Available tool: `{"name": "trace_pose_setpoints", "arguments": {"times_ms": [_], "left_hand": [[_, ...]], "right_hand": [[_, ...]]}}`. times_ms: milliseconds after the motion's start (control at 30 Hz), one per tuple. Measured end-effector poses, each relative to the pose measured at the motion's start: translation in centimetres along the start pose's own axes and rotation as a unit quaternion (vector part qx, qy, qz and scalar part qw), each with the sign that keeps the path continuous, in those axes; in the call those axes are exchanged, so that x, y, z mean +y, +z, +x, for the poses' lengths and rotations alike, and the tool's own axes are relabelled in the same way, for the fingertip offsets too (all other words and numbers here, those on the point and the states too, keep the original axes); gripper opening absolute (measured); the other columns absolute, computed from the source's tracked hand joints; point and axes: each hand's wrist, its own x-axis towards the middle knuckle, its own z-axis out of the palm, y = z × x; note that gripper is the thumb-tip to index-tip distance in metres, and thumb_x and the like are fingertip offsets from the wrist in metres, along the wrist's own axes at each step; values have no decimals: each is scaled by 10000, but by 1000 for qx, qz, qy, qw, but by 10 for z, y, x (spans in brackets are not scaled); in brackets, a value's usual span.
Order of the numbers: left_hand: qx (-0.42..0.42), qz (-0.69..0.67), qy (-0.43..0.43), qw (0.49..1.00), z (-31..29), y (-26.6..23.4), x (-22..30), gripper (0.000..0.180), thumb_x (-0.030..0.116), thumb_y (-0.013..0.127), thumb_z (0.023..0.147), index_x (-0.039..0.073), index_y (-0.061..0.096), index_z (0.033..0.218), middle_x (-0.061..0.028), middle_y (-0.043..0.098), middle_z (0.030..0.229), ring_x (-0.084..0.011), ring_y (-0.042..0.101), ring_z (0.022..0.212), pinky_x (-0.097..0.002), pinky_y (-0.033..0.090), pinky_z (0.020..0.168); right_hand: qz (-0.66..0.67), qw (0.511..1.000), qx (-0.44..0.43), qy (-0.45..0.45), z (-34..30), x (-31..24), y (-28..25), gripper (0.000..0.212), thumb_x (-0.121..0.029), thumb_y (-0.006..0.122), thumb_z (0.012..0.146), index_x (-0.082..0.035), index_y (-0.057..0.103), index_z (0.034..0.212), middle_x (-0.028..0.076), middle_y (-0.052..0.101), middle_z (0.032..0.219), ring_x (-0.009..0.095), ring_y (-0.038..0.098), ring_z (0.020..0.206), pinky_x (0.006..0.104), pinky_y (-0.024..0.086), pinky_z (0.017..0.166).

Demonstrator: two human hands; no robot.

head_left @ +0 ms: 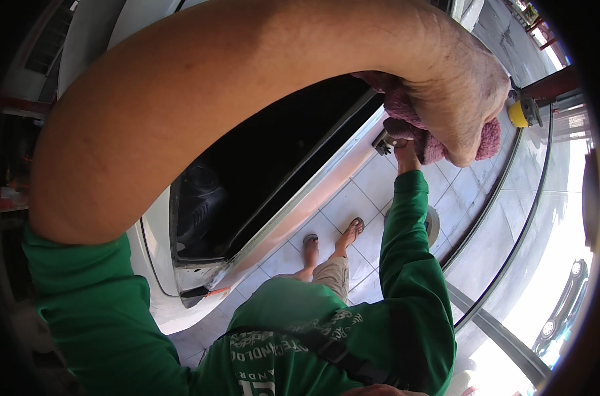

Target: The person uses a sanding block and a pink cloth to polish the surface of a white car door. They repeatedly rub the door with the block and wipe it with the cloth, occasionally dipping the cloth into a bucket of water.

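My left arm [201, 86] arches across the top of the view in a green sleeve pushed up to the elbow. At its end my left hand [461, 92] is closed around a bunched purple-pink cloth [434, 148]. Just below the cloth is my right hand [407, 156], its sleeve reaching up from the lower right. The cloth hides its fingers, so its grip does not show. A small dark metal-looking piece [383, 142] sticks out beside it, too small to name. Left of both hands stands a white car [156, 290] with a dark window [273, 145].
Light tiles [343, 208] cover the floor, where my sandalled feet [354, 228] stand beside the car. A round grey object [433, 228] is partly behind my right arm. Glass panels with dark frames [511, 231] run along the right. A yellow and black object [521, 113] is near a red post.
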Motion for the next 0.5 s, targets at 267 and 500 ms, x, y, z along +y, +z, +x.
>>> {"name": "trace_pose_setpoints", "arguments": {"times_ms": [267,500], "left_hand": [[12,7,6,1000,-2,0,-6,156,131,764,869,-18,746,823,-149,717,733,-217,699,656,-367,527,620],[18,4,11,1000,-4,3,-7,160,135,772,863,-14,737,815,-153,712,732,-228,704,658,-370,533,619]], "right_hand": [[-3,999,40,-6,-133,91,-23,503,-602,598,1035,-118,525,922,-10,380,584,154,405,430,305,376,409],[-123,954,-127,-244,57,42,-51,539,-431,480,1119,1,547,1435,151,675,1339,310,730,1082,442,619,862]]}}
